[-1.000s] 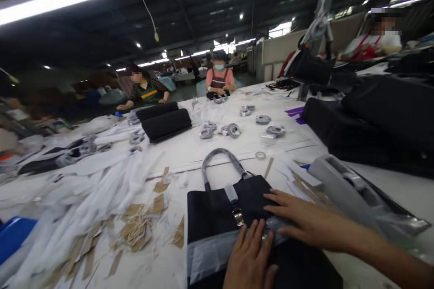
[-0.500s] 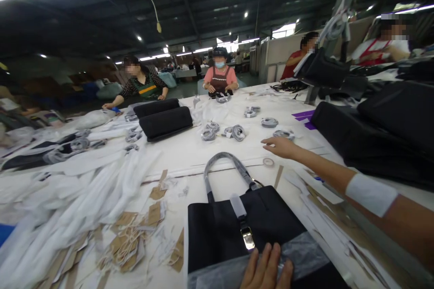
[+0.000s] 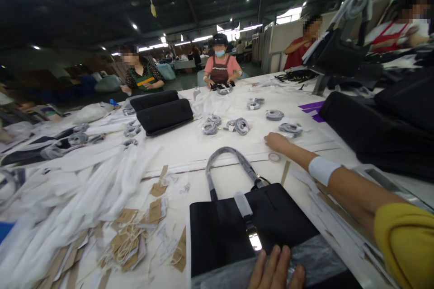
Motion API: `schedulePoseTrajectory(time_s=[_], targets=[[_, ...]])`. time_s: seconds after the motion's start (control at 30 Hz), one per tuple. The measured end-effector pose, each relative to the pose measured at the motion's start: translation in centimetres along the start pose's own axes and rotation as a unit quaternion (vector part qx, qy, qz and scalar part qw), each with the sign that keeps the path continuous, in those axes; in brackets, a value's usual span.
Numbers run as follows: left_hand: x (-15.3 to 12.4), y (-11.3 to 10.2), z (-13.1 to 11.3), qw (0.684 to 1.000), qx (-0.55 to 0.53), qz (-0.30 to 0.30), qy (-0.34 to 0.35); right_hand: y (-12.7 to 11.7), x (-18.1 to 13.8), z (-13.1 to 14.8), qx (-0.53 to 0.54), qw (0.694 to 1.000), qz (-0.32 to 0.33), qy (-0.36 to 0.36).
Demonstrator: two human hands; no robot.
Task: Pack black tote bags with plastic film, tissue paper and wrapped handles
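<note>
My left hand (image 3: 274, 268) lies palm down, fingers stretched out, on the clear wrapping across the front of a black handbag (image 3: 222, 230). The bag has an upright handle (image 3: 222, 150) wrapped in plastic and a shiny metal clasp (image 3: 254, 240) on a covered strap. My right hand (image 3: 277, 142) is stretched out over the white table beyond the bag. Its fingers are curled down and closed; whatever is in them is hidden. Nearest to it are a roll of tape (image 3: 274, 157) and a plastic-wrapped coiled strap (image 3: 290, 129).
Brown paper tags with strings (image 3: 127, 239) and white plastic sleeves (image 3: 91, 207) lie to the left. Two black bags (image 3: 166, 117) and several wrapped coils (image 3: 241, 125) are farther back. Black bags (image 3: 356, 131) fill the right side. Co-workers (image 3: 222, 65) work across the table (image 3: 190, 153).
My right hand's stretched fingers have curled down at the table, and more of the right sleeve shows. My left hand stays on the bag. The whole view has shifted slightly.
</note>
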State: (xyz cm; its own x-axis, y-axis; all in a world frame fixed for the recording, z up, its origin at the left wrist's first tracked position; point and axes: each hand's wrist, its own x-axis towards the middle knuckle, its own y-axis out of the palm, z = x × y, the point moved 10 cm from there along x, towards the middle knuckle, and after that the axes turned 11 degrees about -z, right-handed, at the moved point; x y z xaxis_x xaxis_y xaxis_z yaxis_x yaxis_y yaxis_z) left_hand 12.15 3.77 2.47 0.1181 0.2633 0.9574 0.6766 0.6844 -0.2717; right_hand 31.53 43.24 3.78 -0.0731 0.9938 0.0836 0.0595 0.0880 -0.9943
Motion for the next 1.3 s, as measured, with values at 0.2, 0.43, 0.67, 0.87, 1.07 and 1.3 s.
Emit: schedulePoseTrajectory(time_s=[0.2, 0.43, 0.67, 0.87, 1.07, 1.3], targets=[[0.6, 0.1, 0.0, 0.986, -0.036, 0.149, 0.069, -1.4, -0.9, -0.4, 0.003, 1.0, -0.031, 0.003], [2.0, 0.3, 0.3, 0.953, -0.07, 0.294, 0.029, -5.3, -2.6, 0.9, 0.028, 0.995, -0.097, 0.007], [2.4, 0.3, 0.5, 0.93, -0.095, 0.356, -0.017, -6.2, -3.3, 10.9, 0.108, 0.982, -0.077, -0.131], [3.4, -0.2, 0.4, 0.934, -0.098, 0.343, -0.014, -3.7, -2.3, 18.2, 0.137, 0.977, -0.061, -0.149], [12.4, -1.1, 7.7, 0.941, -0.136, 0.308, -0.043, -2.3, -2.0, 19.4, 0.136, 0.977, -0.097, -0.129], [16.0, 9.6, 23.2, 0.899, 0.014, 0.413, -0.144, -0.7, -2.5, 18.6, 0.178, 0.948, -0.205, -0.167]])
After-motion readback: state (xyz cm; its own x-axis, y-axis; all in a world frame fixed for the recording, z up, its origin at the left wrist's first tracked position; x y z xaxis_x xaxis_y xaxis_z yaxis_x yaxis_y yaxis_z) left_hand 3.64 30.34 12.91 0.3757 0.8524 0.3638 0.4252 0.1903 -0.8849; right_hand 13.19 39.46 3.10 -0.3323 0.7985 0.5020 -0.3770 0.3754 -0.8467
